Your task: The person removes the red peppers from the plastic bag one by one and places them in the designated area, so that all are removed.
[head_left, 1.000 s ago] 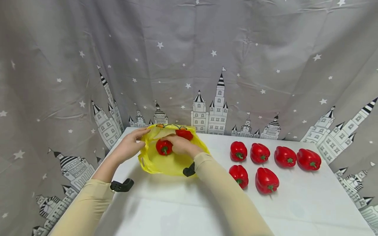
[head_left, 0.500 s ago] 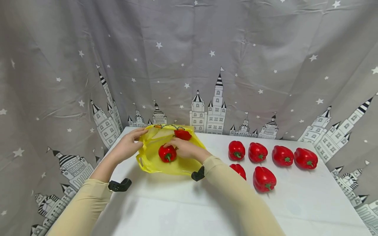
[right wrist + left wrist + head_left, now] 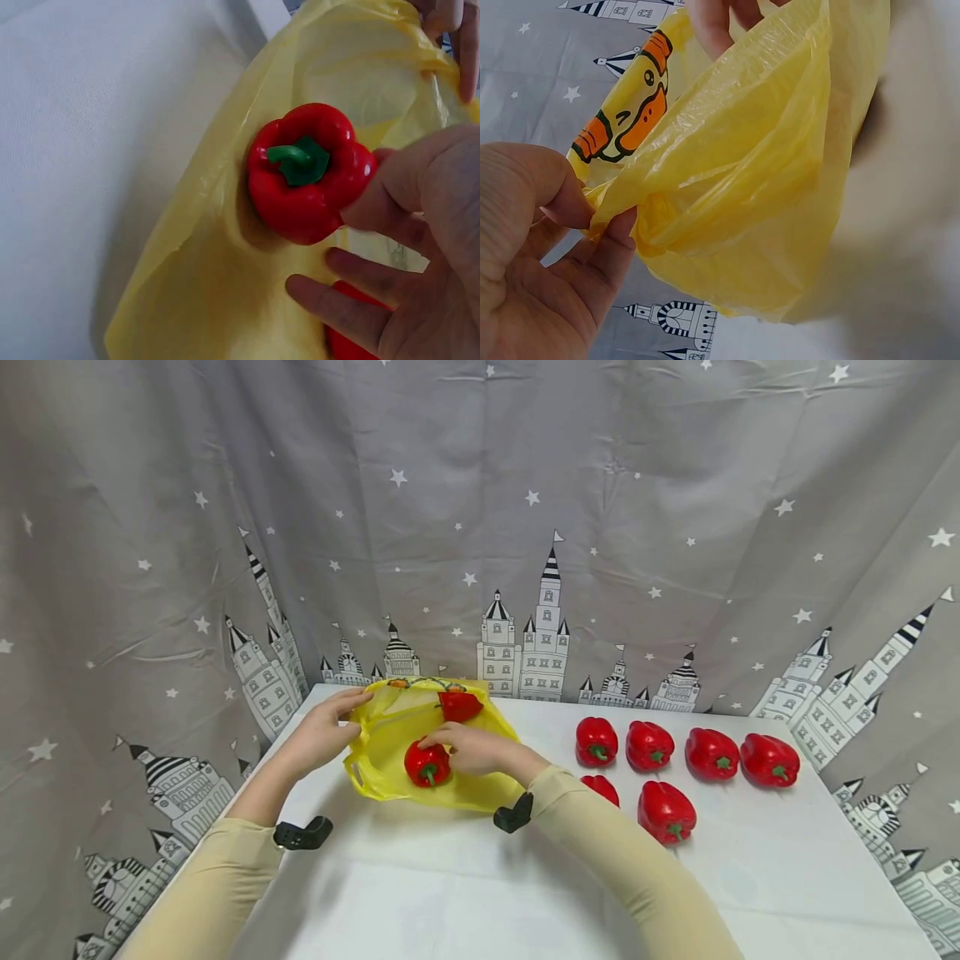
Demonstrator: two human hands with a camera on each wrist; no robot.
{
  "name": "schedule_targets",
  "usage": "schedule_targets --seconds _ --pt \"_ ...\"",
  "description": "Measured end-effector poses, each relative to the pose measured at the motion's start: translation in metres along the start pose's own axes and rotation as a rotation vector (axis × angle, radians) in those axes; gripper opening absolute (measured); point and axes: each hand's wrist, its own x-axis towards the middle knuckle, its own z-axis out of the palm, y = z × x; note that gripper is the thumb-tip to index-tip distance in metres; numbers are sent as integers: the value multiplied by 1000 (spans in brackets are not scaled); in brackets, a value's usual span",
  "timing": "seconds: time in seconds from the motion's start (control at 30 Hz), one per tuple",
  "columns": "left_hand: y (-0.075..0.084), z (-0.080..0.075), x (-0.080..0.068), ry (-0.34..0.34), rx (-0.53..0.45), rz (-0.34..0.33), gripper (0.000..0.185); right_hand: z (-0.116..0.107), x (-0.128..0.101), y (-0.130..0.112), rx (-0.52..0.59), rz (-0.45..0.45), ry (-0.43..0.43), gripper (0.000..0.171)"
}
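Bagging step: left hand (image 3: 324,735) pinches the yellow plastic bag (image 3: 390,752) rim open, right hand (image 3: 472,750) fingers loosely touch a red bell pepper (image 3: 427,764) inside; next likely calls for fetching one from the tabletop (image 3: 465,877).

white counter (image 3: 750,877) backed by grey curtain (image 3: 480,510) printed with white stars and castles, even lighting
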Motion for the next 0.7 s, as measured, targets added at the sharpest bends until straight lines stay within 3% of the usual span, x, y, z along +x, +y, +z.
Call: schedule_targets --seconds 0.4,0.53,0.7 --pt "-2 4 0 -7 -27 -8 63 19 10 27 502 61 15 81" --pt "-2 4 -1 -10 -30 -15 62 24 14 28 555 66 11 82" --pt "-3 4 -1 -13 -29 -19 62 28 19 25 520 58 26 81"
